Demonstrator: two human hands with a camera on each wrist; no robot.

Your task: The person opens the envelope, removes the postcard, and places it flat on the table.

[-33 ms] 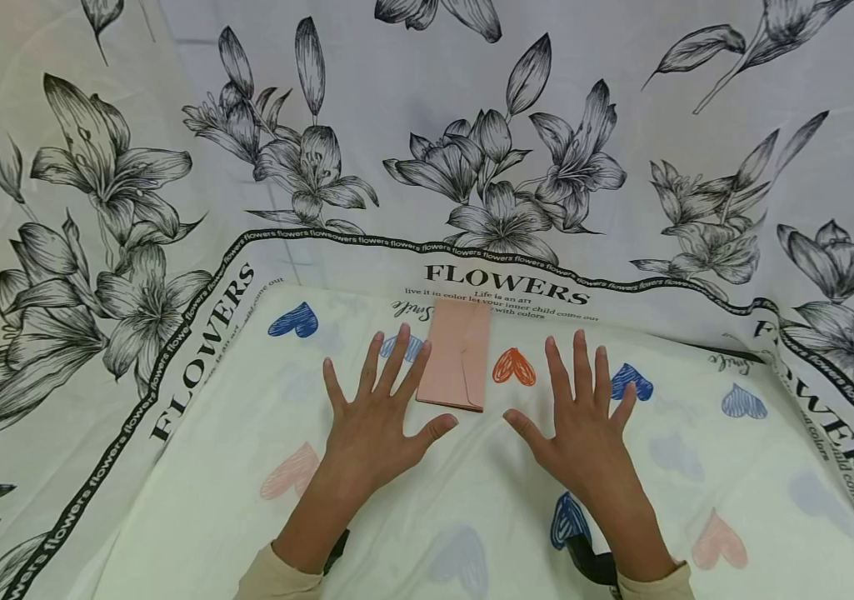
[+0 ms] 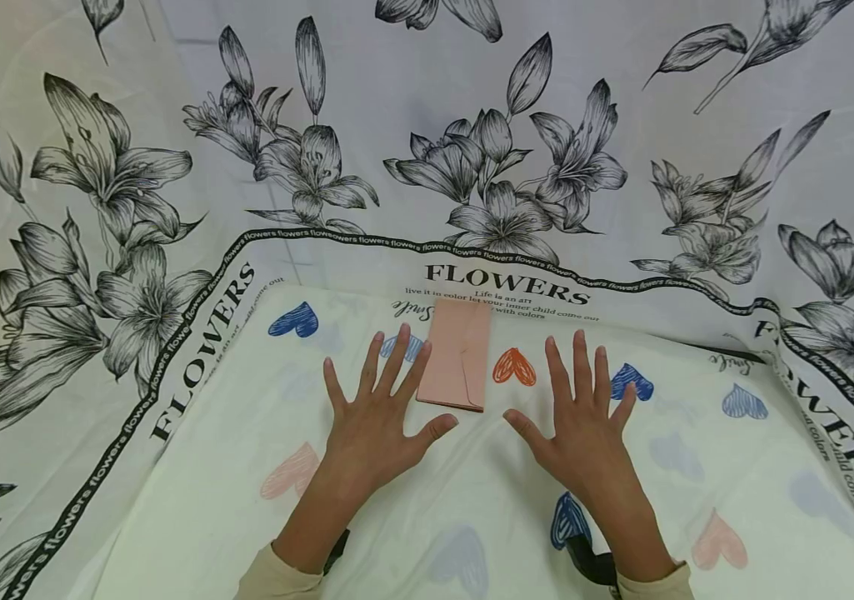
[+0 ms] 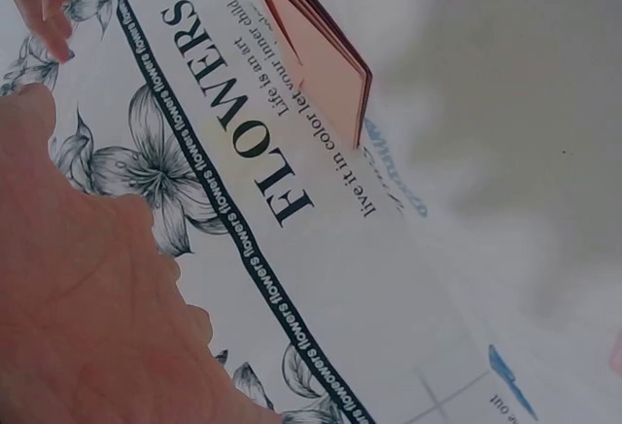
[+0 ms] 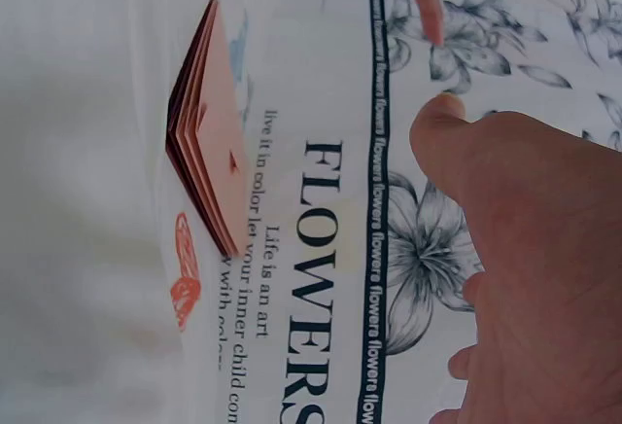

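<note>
A small stack of pink paper envelopes (image 2: 458,354) lies on the heart-print cloth (image 2: 494,533), its flap side up. My left hand (image 2: 372,433) is palm down with its fingers spread, just left of the stack. In the head view its index fingertip overlaps the left edge of the envelopes; whether it touches them I cannot tell. To the right, my right hand (image 2: 584,442) has its fingers spread too, apart from the stack. Neither hand holds anything. Layered edges of the envelopes (image 3: 326,69) show in the left wrist view, and the right wrist view has the same envelopes (image 4: 209,142).
Behind the cloth hangs a white flower-print curtain (image 2: 352,50) with a black lettered band (image 2: 397,243). Its lower edge meets the far side of the heart-print surface. A dark strap (image 2: 591,562) shows beside the right wrist.
</note>
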